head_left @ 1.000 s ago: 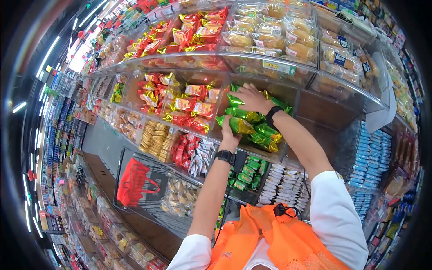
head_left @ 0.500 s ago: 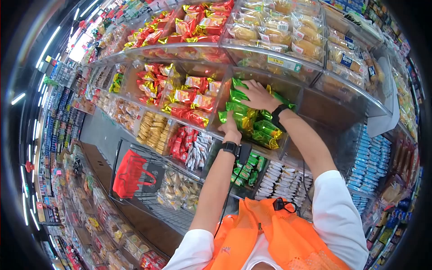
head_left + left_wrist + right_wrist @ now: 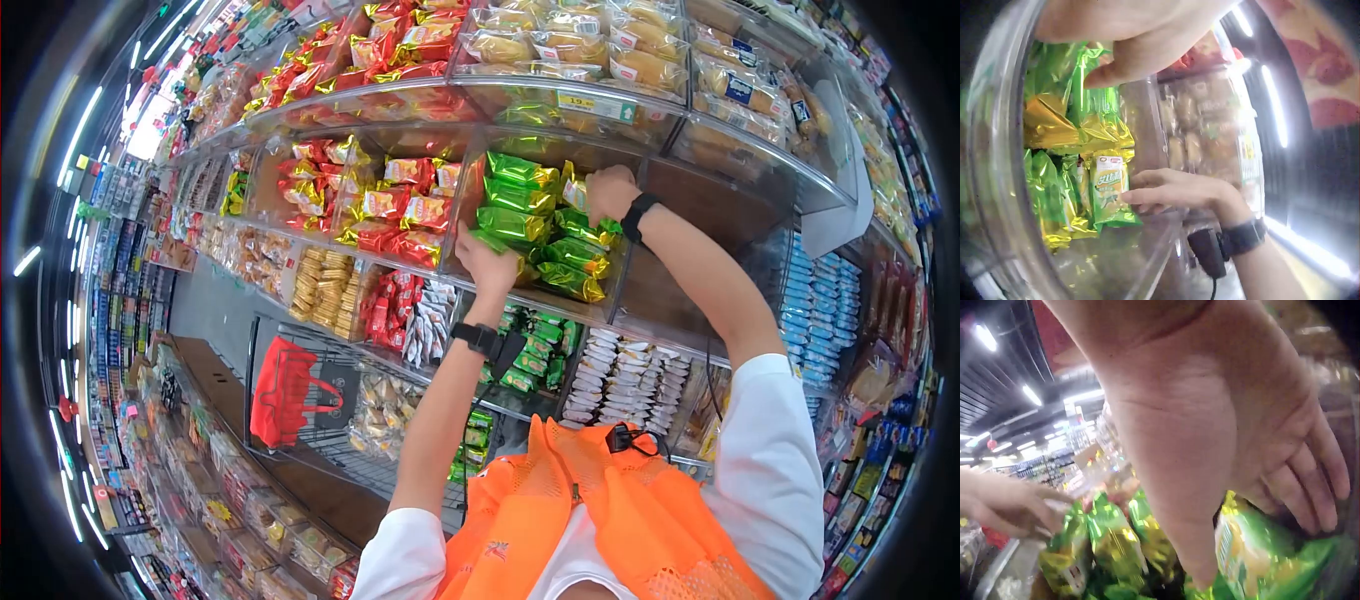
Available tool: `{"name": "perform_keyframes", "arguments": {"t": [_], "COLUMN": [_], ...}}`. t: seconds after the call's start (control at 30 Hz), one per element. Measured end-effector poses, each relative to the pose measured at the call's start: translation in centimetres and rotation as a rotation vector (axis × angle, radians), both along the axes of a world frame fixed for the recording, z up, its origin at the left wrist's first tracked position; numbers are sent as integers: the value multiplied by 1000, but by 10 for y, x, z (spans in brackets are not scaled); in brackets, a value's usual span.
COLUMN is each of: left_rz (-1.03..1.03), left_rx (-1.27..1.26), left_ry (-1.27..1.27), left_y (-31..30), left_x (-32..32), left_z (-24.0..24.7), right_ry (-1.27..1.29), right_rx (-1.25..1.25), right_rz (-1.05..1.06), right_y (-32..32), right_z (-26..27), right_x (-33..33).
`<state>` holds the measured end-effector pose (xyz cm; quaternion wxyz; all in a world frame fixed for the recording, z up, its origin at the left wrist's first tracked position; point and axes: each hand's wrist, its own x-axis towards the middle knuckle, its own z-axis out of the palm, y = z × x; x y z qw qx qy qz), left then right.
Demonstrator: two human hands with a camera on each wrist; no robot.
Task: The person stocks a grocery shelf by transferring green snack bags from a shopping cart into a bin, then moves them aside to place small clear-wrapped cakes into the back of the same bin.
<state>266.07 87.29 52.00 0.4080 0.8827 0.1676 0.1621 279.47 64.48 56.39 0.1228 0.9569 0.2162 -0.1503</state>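
Note:
Green-and-gold snack packets [image 3: 520,200] lie in rows in a clear-walled bin [image 3: 466,200]. At the bin's front left corner, my left hand [image 3: 488,264] holds one green packet [image 3: 490,240] by its end; its thumb lies across the wrapper in the left wrist view. On the bin's right side, my right hand [image 3: 610,193] grips another green packet [image 3: 574,188], which stands tilted up with its printed label [image 3: 1109,184] facing the left wrist camera. The right wrist view has the thumb on one side of this packet and the fingers on the other.
Red-and-gold packets [image 3: 385,205] fill the bins to the left. Above, a shelf edge [image 3: 560,92] carries wrapped bread [image 3: 575,45]. Below lie white packets [image 3: 620,385] and small green packets [image 3: 535,350]. A cart with a red bag [image 3: 290,392] stands at lower left.
My right hand has moved from over the left packets to the bin's right side and grips a packet there. The left packets now lie in a neater row. My left hand stays at the front.

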Motion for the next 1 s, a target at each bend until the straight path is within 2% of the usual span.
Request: {"name": "perform_keyframes", "arguments": {"t": [0.03, 0.07, 0.1, 0.13, 0.17, 0.2, 0.23, 0.33, 0.37, 0.4, 0.47, 0.5, 0.53, 0.6, 0.63, 0.7, 0.73, 0.77, 0.83, 0.9, 0.93, 0.97, 1.0], "left_rz": [-78, -180, -278, -377, -439, -461, -480, -403, -368, -328, -266, -267, -277, -302, -282, -223, -156, -116, 80, 286, 384, 415, 439], "left_rx": [155, 298, 441, 582, 609, 570, 526, 428, 400, 370, 337, 280, 229, 79, 83, 69, 122, 106, 83, -30, -49, -39, -37], "left_ry": [-100, -24, 58, 148, 93, 74, 51, -71, -93, -113, -175, -228, -381, -441, -495, -550, -512, -426, -179, 117, 269, 463, 661], "left_y": [-3, -7, -11, -10, -1, 10, 17, 28, 28, 27, 26, 28, 33, 46, 60, 91, 111, 135, 179, 213, 225, 235, 238], "left_x": [-6, -12, -22, -31, -29, -26, -22, -21, -19, -20, -25, -29, -36, -78, -104, -162, -196, -236, -317, -400, -438, -471, -497], "left_z": [9, 28, 52, 63, 46, 31, 29, 20, 17, 13, 17, 18, 13, 34, 25, 9, -17, -35, -95, -148, -183, -212, -232], "right_ry": [-160, -320, -284, -226, -172, -122, -348, -276, -330, -371, -415, -455, -465, -484, -303, -315, -437, -374, -238, -118, 155, 361, 463], "right_rx": [4, 8, 64, -5, -77, -153, -230, -488, -356, -344, -208, -85, -49, 18, -156, -95, -62, -82, 121, 339, 566, 680, 562], "right_rz": [-25, -45, 46, 25, 5, -14, -2, -176, -203, -242, -213, -63, -6, 109, 25, 28, 45, 29, 33, 243, 179, 180, 315], "right_y": [0, -2, -9, -4, 1, 6, 14, 39, 38, 37, 33, 24, 22, 18, 31, 53, 70, 98, 161, 218, 248, 267, 296], "right_z": [-23, -36, -40, -40, -35, -32, -35, -27, -25, -40, -38, -26, -20, -6, 15, 52, 71, 96, 129, 115, 92, 53, 28], "right_x": [-5, -6, 3, 11, 20, 25, 16, 13, 9, 18, 11, 4, 2, -2, -3, -30, -58, -84, -151, -217, -250, -278, -308]}}
